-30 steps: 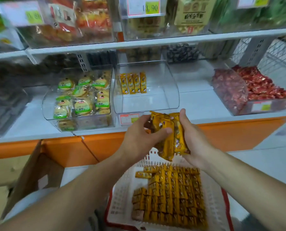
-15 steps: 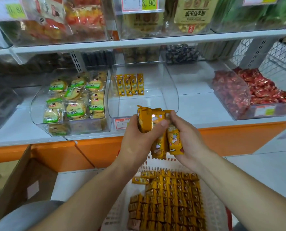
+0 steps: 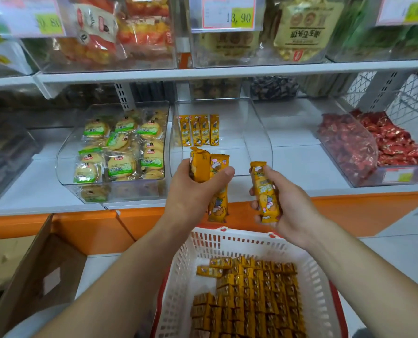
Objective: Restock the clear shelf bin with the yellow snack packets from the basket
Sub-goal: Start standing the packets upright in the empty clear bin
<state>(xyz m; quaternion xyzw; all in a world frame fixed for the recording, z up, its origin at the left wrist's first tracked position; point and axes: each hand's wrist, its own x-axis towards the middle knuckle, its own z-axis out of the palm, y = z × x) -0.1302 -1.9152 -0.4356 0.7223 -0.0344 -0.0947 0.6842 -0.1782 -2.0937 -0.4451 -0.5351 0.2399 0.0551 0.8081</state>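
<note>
The clear shelf bin [image 3: 256,132] stands on the white shelf straight ahead, with several yellow snack packets [image 3: 199,130] upright at its back left. My left hand [image 3: 193,191] grips a small bunch of yellow packets [image 3: 218,189] in front of the bin's opening. To its right, my right hand [image 3: 287,203] holds a single yellow packet [image 3: 264,191], apart from the bunch. Below my hands sits the white basket [image 3: 237,242], with several rows of yellow packets [image 3: 249,296] packed inside.
A clear bin of green-labelled biscuits [image 3: 120,147] stands left of the target bin. A bin of red sweets [image 3: 378,145] is at the right. An upper shelf [image 3: 227,71] with more bins overhangs. A cardboard box [image 3: 32,276] lies at lower left.
My hands have risen from the basket toward the bin and split apart. My right hand has drawn one packet away from the bunch in my left hand.
</note>
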